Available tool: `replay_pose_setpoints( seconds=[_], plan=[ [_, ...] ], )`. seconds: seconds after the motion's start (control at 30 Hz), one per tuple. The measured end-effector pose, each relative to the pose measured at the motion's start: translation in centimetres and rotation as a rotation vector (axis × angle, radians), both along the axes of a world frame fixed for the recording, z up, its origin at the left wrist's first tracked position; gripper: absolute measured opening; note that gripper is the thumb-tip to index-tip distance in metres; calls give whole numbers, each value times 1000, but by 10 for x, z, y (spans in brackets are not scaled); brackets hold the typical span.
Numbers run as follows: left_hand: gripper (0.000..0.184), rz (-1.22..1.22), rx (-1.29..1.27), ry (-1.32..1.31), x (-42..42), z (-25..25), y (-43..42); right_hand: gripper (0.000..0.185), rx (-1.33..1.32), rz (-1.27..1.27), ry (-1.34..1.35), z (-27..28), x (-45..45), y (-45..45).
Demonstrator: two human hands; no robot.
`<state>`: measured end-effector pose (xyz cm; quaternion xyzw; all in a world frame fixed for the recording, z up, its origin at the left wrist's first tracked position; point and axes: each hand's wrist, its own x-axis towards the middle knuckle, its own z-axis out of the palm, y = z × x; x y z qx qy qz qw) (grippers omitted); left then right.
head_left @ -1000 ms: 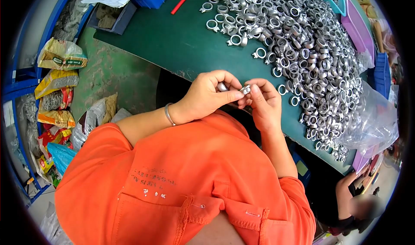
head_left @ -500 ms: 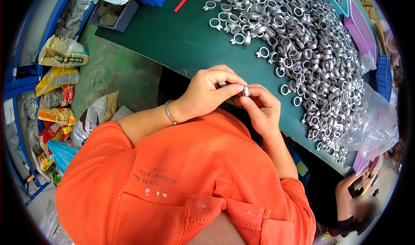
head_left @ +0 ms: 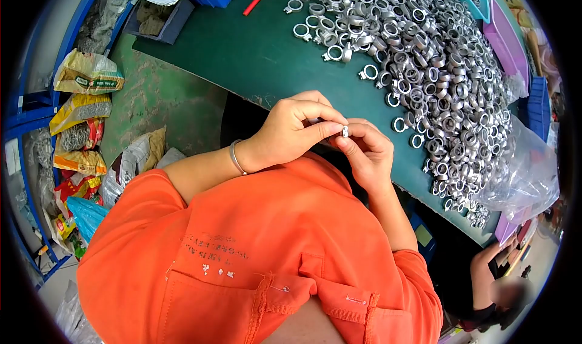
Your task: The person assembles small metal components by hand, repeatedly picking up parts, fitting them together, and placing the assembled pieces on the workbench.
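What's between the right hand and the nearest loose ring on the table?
In the head view, only a bare strip of green tabletop lies between the right hand and that loose ring.

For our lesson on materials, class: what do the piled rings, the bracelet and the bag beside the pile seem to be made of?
Piled rings: probably metal, satin grey, with soft highlights; alloy unclear.
Bracelet: likely polished metal, silver-coloured, with a bright glint.
Bag: apparently thin plastic film, glossy and see-through, creases catching light.
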<state>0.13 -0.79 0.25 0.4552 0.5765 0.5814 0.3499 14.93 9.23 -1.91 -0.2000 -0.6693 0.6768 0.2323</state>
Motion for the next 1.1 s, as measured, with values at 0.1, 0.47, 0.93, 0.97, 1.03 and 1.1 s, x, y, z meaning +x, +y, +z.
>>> replay_pose_setpoints(
  seconds=[0.1, 0.47, 0.93, 0.97, 1.03, 1.1],
  plan=[
    [10, -2, -6, -10, 0, 0, 0, 10, 1, 1, -19, 1, 0, 0],
    [14, -11, -356, -337, -1, 8, 1, 18, 656, -158, -40, 7, -6, 3],
    [9, 77, -344, -1024, -10, -5, 3, 17, 1392, -273, -555, 13, -41, 52],
    [9, 81, -341, -1022, -9, -6, 3, 15, 1380, -262, -487, 16, -40, 51],
    [8, 49, -275, -815, -7, -11, 1, 13, 1363, -248, -424, 18, -36, 45],
    [8, 70, -265, -804, -6, -8, 3, 10, 677, -77, -177, 15, -31, 37]
  ],
)
